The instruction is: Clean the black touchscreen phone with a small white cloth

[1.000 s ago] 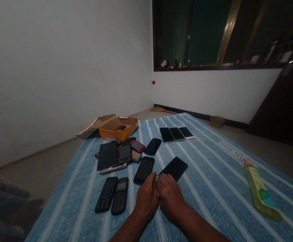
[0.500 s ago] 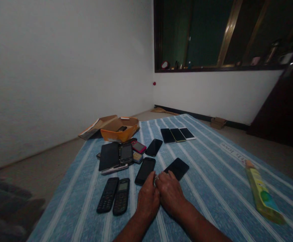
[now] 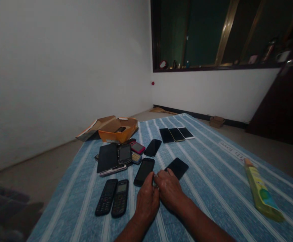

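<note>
My left hand (image 3: pixel 147 199) and my right hand (image 3: pixel 169 187) are drawn together low over the cloth, fingers curled and meeting at the tips. Whatever they pinch, if anything, is hidden. Just beyond my left fingertips lies a black smartphone (image 3: pixel 144 170), face up. Another black smartphone (image 3: pixel 179 168) lies slanted behind my right hand, which covers its near corner. To the left, two black keypad phones (image 3: pixel 106 197) (image 3: pixel 120 199) lie side by side. A further dark smartphone (image 3: pixel 153 148) rests farther back.
Stacked phones and a dark flat tablet-like slab (image 3: pixel 107 157) sit at left, before an open orange box (image 3: pixel 118 134) with a phone inside. Three smartphones (image 3: pixel 176 134) form a row at the back. A yellow-green bottle (image 3: pixel 263 193) lies at right on the striped blue cloth (image 3: pixel 212 188).
The view has shifted very slightly. Both hands stay together in nearly the same place, and the phones have not moved on the cloth.
</note>
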The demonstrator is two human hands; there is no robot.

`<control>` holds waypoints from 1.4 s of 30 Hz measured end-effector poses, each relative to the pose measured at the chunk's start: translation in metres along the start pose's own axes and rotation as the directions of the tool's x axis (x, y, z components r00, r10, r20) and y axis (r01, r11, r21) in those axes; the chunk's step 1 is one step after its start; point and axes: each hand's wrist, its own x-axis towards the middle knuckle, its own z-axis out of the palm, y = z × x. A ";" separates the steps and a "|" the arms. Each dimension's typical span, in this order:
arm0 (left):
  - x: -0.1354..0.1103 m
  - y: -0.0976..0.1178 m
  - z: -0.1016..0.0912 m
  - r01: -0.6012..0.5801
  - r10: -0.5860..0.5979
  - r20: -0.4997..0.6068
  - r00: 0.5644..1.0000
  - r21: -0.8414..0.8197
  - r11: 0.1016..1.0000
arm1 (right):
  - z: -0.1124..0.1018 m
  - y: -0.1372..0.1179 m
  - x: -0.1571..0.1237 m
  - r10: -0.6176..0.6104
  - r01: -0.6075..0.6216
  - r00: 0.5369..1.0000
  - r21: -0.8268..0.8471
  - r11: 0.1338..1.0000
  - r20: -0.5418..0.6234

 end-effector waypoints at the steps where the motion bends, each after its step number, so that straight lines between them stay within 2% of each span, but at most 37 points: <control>1: 0.000 0.001 0.000 0.004 -0.004 -0.002 1.000 -0.003 1.000 | -0.001 0.001 0.001 0.006 -0.006 1.000 0.001 1.000 0.009; 6: 0.001 0.005 0.000 0.027 -0.027 0.006 1.000 0.016 0.999 | -0.002 0.006 0.007 0.049 -0.049 0.999 0.010 0.999 0.009; 11: 0.001 0.007 -0.002 0.035 -0.037 0.041 0.998 0.042 0.999 | 0.000 0.008 0.005 -0.001 0.001 1.000 0.010 1.000 -0.013; 15: 0.001 0.011 -0.005 0.035 -0.036 0.036 0.999 0.036 0.999 | 0.001 0.012 0.006 0.009 -0.009 1.000 0.025 1.000 0.000; 19: 0.001 0.016 -0.008 0.020 -0.021 0.033 0.999 0.019 1.000 | -0.002 0.021 0.011 0.064 -0.064 0.998 0.002 0.998 -0.013; 29: 0.001 0.021 -0.009 0.041 -0.050 0.129 0.990 0.073 0.997 | -0.009 0.055 0.019 0.207 -0.208 0.978 -0.030 0.978 -0.040; 42: 0.001 0.025 -0.011 0.064 -0.077 0.159 0.984 0.089 0.994 | -0.015 0.091 0.029 0.394 -0.397 0.914 -0.017 0.918 -0.099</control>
